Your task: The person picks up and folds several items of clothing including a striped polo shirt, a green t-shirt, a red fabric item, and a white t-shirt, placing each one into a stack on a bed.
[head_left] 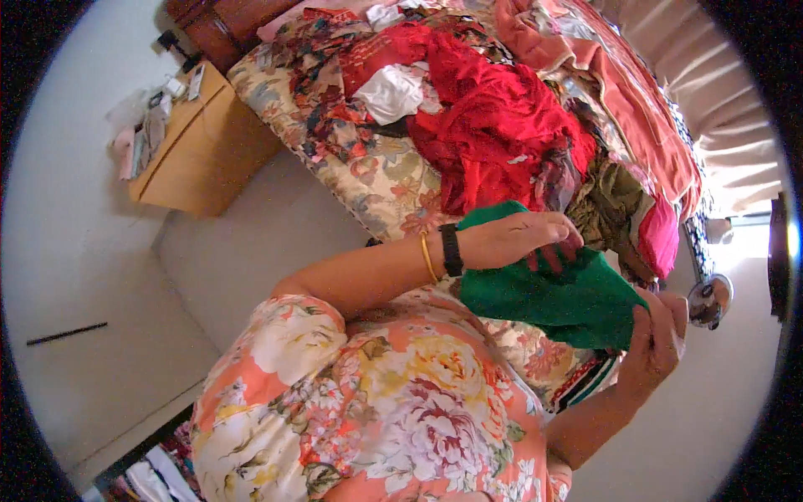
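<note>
Head view: a green cloth (556, 297) stretches between both hands, the left hand (519, 238) clenching its upper edge, the right hand (657, 339) pinching the far corner, apparently to keep it taut. Just beyond the left grip, red garments (493, 125) lie heaped on a floral bed (376, 180).

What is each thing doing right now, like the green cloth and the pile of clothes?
Green cloth: held up, stretched between both hands.
Left hand: closed on the cloth's top edge.
Right hand: pinching the cloth's lower corner.
Pile of clothes: heaped, unfolded, on the bed.
Bedside table: cluttered on top.
</note>
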Motion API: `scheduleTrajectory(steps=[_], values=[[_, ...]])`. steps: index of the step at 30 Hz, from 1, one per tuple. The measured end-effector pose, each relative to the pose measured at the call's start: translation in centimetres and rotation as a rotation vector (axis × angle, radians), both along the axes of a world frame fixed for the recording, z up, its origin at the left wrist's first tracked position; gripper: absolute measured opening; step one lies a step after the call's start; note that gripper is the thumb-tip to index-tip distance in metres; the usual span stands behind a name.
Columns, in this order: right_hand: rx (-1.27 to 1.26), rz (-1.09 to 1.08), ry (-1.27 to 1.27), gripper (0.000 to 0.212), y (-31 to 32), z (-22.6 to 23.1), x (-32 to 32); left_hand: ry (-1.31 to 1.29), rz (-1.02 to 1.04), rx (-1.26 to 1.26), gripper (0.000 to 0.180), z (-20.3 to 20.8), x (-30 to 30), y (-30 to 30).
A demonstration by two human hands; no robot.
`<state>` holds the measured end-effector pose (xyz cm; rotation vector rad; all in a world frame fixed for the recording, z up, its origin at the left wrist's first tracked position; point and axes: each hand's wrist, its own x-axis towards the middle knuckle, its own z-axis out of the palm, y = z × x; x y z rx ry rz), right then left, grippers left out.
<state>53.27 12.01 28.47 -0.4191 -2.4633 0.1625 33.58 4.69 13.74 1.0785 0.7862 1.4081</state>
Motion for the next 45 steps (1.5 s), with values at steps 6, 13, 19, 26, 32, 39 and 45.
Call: scheduleTrajectory(steps=[6,13,19,26,32,39,45], values=[[-0.127,-0.040,0.021,0.018,-0.8,1.2,0.8,0.615,0.471,0.655,0.038,-1.2,1.0,1.7],[-0.246,-0.099,0.381,0.024,0.5,2.0,4.7,0.611,0.421,0.254,0.037,-1.9,-0.2,0.6],[-0.124,0.074,0.228,0.027,-0.6,1.4,3.2,0.516,0.332,0.601,0.036,-0.6,2.2,2.1],[-0.181,-0.215,0.426,0.023,0.9,1.9,6.7,0.827,0.651,0.459,0.023,0.5,-1.9,0.6],[-0.276,-0.378,0.741,0.026,2.9,2.2,8.6,0.500,0.508,0.246,0.014,1.2,-3.9,-2.0],[-0.285,-0.399,0.778,0.028,4.8,3.3,9.1,0.631,0.274,0.261,0.028,2.5,-4.1,-5.1],[-0.243,-0.467,0.749,0.030,5.3,2.8,10.2,1.082,0.365,0.512,0.029,3.2,-4.3,-5.5]])
